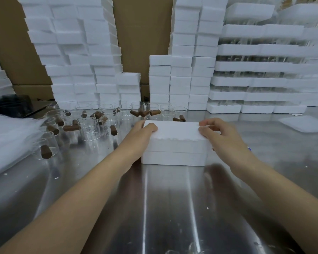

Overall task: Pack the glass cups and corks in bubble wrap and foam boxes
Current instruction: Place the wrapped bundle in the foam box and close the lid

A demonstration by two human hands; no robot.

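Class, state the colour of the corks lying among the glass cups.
Brown corks; head view.

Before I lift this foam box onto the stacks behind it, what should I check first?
1. Closure: the foam box shows an even seam along its front. Ok.
2. Left hand: it holds the box's left top edge. Ok.
3. Right hand: its fingers are curled on the right top edge. Ok.
4. Contents wrapped: the box is closed and nothing inside shows. Cannot tell.
5. Path behind: two corks lie just behind the box, so lift rather than slide. Not ok.
6. Landing spot: the low stack behind has a flat top. Ok.
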